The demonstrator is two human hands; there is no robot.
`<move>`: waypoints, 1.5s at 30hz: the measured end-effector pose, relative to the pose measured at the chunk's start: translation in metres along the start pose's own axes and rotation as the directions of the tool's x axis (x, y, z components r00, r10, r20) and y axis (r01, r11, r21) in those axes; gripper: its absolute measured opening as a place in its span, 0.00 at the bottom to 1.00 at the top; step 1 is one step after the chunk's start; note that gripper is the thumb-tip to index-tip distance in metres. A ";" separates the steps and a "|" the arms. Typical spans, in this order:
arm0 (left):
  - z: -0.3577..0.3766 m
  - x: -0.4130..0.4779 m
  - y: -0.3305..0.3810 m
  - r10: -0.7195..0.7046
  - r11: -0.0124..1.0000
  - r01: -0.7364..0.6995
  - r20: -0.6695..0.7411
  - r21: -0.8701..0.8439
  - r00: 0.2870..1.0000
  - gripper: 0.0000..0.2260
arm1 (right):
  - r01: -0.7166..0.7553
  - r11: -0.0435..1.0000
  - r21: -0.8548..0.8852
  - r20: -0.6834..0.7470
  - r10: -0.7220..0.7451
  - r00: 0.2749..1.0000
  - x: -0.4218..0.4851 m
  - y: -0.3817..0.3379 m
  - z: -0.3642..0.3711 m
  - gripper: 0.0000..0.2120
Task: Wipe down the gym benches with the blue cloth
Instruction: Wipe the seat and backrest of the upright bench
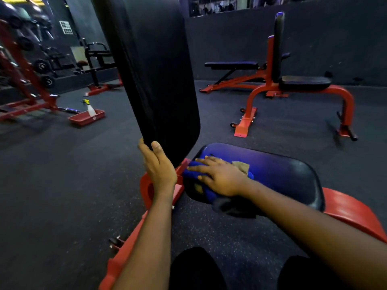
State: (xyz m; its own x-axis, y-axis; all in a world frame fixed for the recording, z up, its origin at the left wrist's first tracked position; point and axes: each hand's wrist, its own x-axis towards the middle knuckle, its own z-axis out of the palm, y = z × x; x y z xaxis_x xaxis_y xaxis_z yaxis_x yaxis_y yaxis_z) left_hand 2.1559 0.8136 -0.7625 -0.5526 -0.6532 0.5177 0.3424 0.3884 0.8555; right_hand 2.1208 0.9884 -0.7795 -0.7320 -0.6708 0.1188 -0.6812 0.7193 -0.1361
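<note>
The blue cloth [193,174] lies bunched on a gym bench's seat pad [282,174], pressed under the flat, released right grip [219,177]. The left grip [159,166] grasps the lower edge of the upright back pad [155,70]. Beyond, a spray bottle [91,109] stands in a red tray [82,122].

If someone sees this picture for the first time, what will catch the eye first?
The tall black back pad rises in the centre, its lower edge gripped by the left hand. Right of it, the right hand presses the blue cloth on the seat pad.
</note>
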 end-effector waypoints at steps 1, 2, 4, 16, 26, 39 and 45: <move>-0.002 0.001 -0.001 0.003 1.000 -0.003 0.002 -0.003 1.000 0.18 | -0.036 0.999 0.008 0.008 0.036 0.999 0.016 0.005 0.001 0.26; -0.003 0.002 0.000 -0.001 1.000 0.001 0.007 -0.007 1.000 0.16 | -0.091 0.996 0.021 0.006 0.091 0.996 0.027 0.007 0.001 0.28; -0.007 0.007 0.001 -0.014 1.000 0.014 0.012 -0.013 1.000 0.15 | -0.202 0.979 0.021 -0.019 0.203 0.979 0.031 0.003 0.005 0.24; 0.007 0.018 -0.005 0.079 0.995 -0.086 -0.131 -0.053 0.988 0.35 | -0.452 0.890 0.062 -0.085 0.456 0.886 0.074 0.065 -0.002 0.21; 0.012 0.022 -0.015 0.133 0.988 -0.145 -0.188 -0.049 0.973 0.32 | -0.172 0.979 0.108 -0.054 0.179 0.982 0.048 0.084 0.002 0.22; 0.011 0.016 -0.013 0.144 0.989 -0.148 -0.173 -0.010 0.974 0.32 | -0.201 0.971 0.131 -0.111 0.216 0.970 0.000 0.069 -0.001 0.21; 0.012 0.015 -0.012 0.118 0.993 -0.113 -0.200 0.032 0.973 0.28 | -0.614 0.787 0.061 -0.058 0.617 0.785 0.050 0.129 -0.014 0.19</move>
State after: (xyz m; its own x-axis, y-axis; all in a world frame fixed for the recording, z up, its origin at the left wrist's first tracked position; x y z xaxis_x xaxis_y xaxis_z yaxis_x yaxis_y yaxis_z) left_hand 2.1346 0.8067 -0.7650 -0.3456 -0.7195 0.6024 0.3783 0.4807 0.7911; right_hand 1.9961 1.0506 -0.7778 -0.9952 -0.0726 0.0663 -0.0865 0.9668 -0.2405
